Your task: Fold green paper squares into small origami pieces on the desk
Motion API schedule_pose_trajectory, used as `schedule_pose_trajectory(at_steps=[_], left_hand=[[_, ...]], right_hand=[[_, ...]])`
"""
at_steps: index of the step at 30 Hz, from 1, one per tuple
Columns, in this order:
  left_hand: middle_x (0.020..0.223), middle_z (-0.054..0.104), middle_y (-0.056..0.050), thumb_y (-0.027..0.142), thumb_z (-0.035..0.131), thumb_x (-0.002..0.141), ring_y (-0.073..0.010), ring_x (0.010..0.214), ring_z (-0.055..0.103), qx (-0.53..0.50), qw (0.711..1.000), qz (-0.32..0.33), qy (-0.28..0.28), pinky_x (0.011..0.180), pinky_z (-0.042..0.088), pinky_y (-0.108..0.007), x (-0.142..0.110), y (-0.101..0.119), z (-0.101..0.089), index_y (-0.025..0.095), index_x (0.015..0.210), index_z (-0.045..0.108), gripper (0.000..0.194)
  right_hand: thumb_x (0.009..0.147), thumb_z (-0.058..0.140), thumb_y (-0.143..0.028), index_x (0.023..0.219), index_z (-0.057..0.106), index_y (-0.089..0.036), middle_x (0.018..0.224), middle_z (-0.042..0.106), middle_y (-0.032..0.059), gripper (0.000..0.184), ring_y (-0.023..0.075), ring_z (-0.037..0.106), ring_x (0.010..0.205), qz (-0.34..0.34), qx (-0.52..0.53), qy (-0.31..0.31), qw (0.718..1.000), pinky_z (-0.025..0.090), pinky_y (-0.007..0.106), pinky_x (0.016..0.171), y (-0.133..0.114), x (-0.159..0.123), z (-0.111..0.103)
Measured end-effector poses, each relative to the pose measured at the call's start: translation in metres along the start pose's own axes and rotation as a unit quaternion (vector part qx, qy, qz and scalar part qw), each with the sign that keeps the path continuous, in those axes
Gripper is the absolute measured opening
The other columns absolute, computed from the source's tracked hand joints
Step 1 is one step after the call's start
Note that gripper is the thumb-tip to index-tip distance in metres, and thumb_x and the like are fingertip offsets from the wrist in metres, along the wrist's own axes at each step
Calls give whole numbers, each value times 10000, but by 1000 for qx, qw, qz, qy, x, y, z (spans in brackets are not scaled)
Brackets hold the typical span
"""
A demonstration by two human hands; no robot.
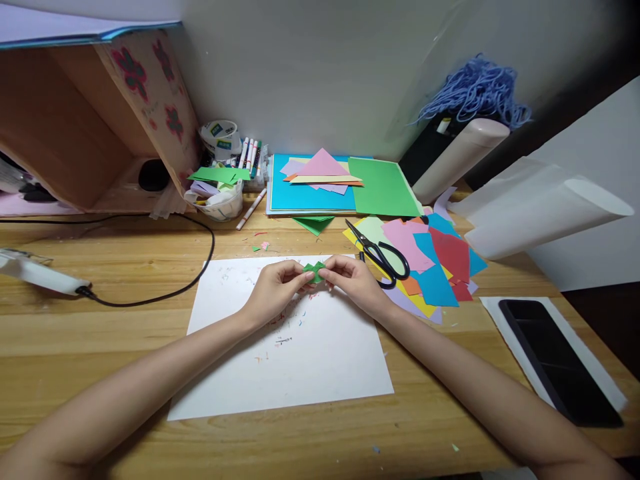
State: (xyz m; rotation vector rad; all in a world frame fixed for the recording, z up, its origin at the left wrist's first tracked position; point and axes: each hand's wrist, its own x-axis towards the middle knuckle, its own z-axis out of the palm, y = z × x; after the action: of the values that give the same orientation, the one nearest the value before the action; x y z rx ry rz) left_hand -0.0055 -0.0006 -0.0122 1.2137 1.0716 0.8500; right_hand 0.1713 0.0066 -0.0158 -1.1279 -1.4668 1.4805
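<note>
A small folded piece of green paper (315, 271) is pinched between my two hands, above the far part of a marked white sheet (280, 373). My left hand (277, 287) grips its left side with thumb and fingers. From the other side, the thumb and fingers of my right hand (353, 283) close on its right side. My fingertips cover part of the paper's edges. Just beyond my right hand lie black-handled scissors (383, 257), their blades pointing up and left, resting on coloured paper scraps (435, 267).
Stacked coloured paper (385, 187) lies at the back, beside a tub (223, 203) of scraps and several markers (250, 155). A black cable (165, 303) crosses the left side. A phone (555, 353) lies at right, near a white paper roll (535, 213). A cardboard box (160, 100) stands back left.
</note>
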Motion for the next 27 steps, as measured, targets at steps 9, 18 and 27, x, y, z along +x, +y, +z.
schedule_pose_trajectory(at_steps=[9, 18, 27], left_hand=[[706, 664, -43, 364, 644, 727, -175, 719, 648, 2, 1000, -10, 8, 688, 523, -306, 0, 1, 0, 126, 706, 617, 240], [710, 668, -45, 362, 646, 728, -167, 706, 649, 3, 1000, 3, 6, 672, 518, -292, 0, -2, -1, 126, 712, 620, 237], [710, 667, -44, 345, 646, 732, -170, 716, 660, 10, 1000, 9, 8, 660, 526, -285, 0, -4, -1, 127, 720, 614, 221]], right_hand=[[683, 681, -359, 598, 562, -142, 578, 513, -29, 261, 84, 451, 552, 22, -11, 22, 999, 348, 229, 546, -8, 0, 1], [657, 699, -367, 590, 575, -143, 587, 521, -19, 266, 91, 448, 562, 22, -6, 12, 1000, 337, 236, 543, -5, 1, -2], [659, 696, -336, 580, 571, -140, 567, 521, -22, 246, 84, 442, 542, 28, -6, 19, 999, 327, 228, 523, -5, 1, -1]])
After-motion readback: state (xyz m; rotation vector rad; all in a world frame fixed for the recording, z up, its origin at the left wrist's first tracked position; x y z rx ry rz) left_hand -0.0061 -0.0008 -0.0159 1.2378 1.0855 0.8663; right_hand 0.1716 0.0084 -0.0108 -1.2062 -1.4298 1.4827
